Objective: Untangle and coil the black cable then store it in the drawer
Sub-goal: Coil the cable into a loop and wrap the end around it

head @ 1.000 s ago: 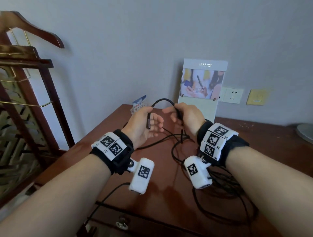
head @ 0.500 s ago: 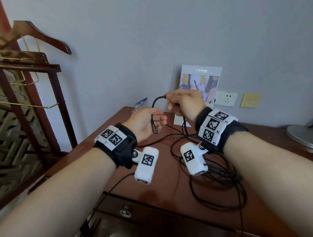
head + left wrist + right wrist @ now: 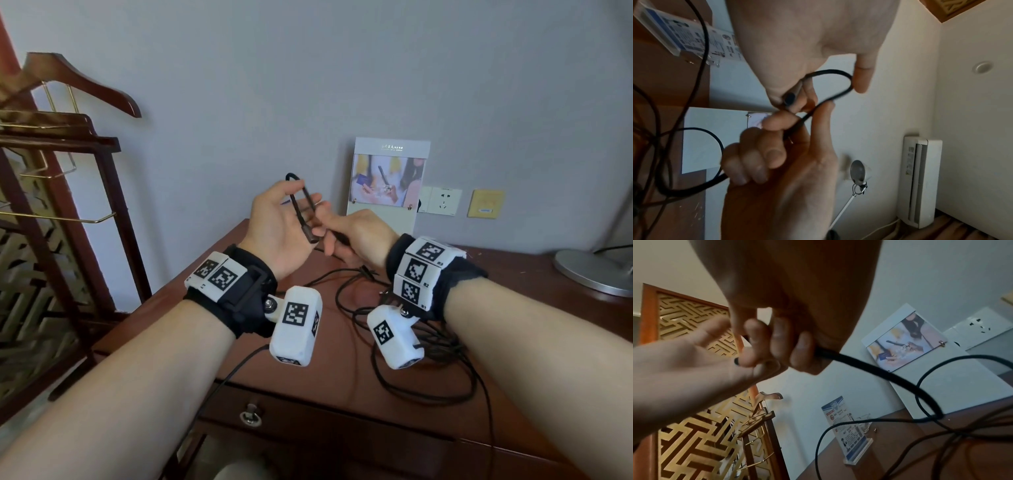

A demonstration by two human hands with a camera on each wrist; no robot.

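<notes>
The black cable's end forms a small loop over my left hand, which is raised above the table's back edge with the palm toward me. Its plug lies against the left fingers, which curl on it, while the thumb sticks out beside the loop. My right hand touches the left fingertips and grips the cable, pinching it between thumb and index finger. The remaining cable lies tangled on the wooden table. The drawer front with a ring pull is below the front edge.
A white picture stand leans at the wall behind my hands, with a wall socket beside it. A small clear card holder stands at the back left. A grey lamp base sits far right. A wooden clothes valet stands left.
My left hand has risen and turned palm toward me, with the cable end now looped over it. My right hand has dropped from above down to the left fingertips.
</notes>
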